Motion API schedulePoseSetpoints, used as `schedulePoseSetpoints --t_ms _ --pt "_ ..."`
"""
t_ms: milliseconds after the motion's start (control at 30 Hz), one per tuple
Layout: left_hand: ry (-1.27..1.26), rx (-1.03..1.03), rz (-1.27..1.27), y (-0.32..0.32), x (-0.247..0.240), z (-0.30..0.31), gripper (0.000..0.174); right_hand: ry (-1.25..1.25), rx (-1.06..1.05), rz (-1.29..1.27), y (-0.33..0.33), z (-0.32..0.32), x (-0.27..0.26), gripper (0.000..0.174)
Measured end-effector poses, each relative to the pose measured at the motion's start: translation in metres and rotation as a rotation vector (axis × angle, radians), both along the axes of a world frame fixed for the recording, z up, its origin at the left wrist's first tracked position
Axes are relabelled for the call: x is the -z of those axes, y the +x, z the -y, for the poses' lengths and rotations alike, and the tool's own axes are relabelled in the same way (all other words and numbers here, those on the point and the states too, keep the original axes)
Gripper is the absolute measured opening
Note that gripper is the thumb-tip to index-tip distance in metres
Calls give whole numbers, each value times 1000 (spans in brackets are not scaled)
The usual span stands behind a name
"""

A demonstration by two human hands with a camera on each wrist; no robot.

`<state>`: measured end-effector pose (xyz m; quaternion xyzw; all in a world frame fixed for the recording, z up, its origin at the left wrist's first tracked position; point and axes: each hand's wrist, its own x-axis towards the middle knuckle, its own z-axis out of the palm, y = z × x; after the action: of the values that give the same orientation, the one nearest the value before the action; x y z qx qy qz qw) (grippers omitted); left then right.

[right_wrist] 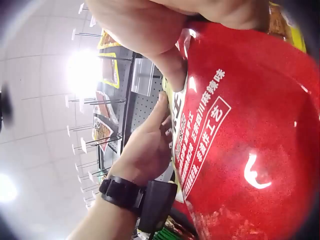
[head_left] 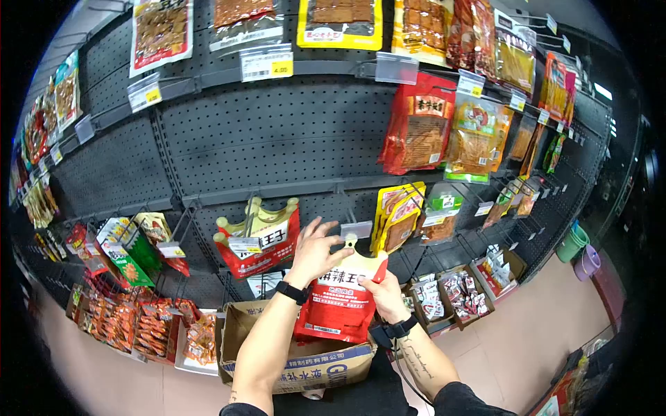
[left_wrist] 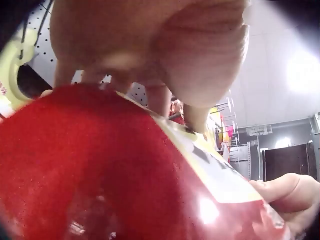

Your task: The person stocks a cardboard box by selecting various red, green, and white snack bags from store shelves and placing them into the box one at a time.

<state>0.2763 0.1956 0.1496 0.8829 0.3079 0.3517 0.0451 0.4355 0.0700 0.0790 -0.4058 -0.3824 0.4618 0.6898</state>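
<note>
A red snack bag [head_left: 340, 305] with a cream top and bold dark lettering hangs upright between both hands, above an open cardboard box. My right hand [head_left: 386, 295] grips the bag's right edge, thumb on its front. At the bag's upper left, my left hand [head_left: 318, 253] has its fingers extended upward, its thumb reaching across to the cream top by the hang hole. In the right wrist view the bag's glossy red face [right_wrist: 255, 130] fills the right side, with the left hand [right_wrist: 145, 150] beyond its edge. A matching bag [head_left: 260, 239] hangs on the rack, left of the hands.
The cardboard box [head_left: 319, 371] stands in front of the body. Yellow packs [head_left: 397, 218] hang right of the hands, red packs [head_left: 418, 125] above them. Price-tag hooks jut from the black pegboard [head_left: 257, 139]. Low cartons of small packets [head_left: 468, 295] line the floor.
</note>
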Motion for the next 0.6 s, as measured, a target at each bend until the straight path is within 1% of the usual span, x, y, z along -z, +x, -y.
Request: schedulePoseSetpoints --t_ms 33,67,167,300,367,400,433,533,600 --pt "11 62 -35 5 -2 -6 32 30 4 -1 0 -5 -1 30" --pt "-63 111 24 10 -4 -9 29 27 4 23 3 -9 -4 30" --pt "-212 65 171 19 4 -18 21 37 7 24 7 -19 -5 31" --pt "-119 30 172 25 5 -18 21 71 -8 16 14 -29 -2 30" --pt "-74 9 228 27 2 -15 20 39 -14 -11 16 -32 -6 30" --pt "-29 47 236 27 3 -16 18 15 3 7 18 -35 -5 30" --pt "-51 40 264 27 2 -12 17 2 8 13 20 -36 -5 31" --pt "-15 28 259 30 5 -14 17 27 -16 -2 22 -35 -7 30" --pt "-89 -7 347 35 2 -11 19 -12 35 95 25 -36 -8 29"
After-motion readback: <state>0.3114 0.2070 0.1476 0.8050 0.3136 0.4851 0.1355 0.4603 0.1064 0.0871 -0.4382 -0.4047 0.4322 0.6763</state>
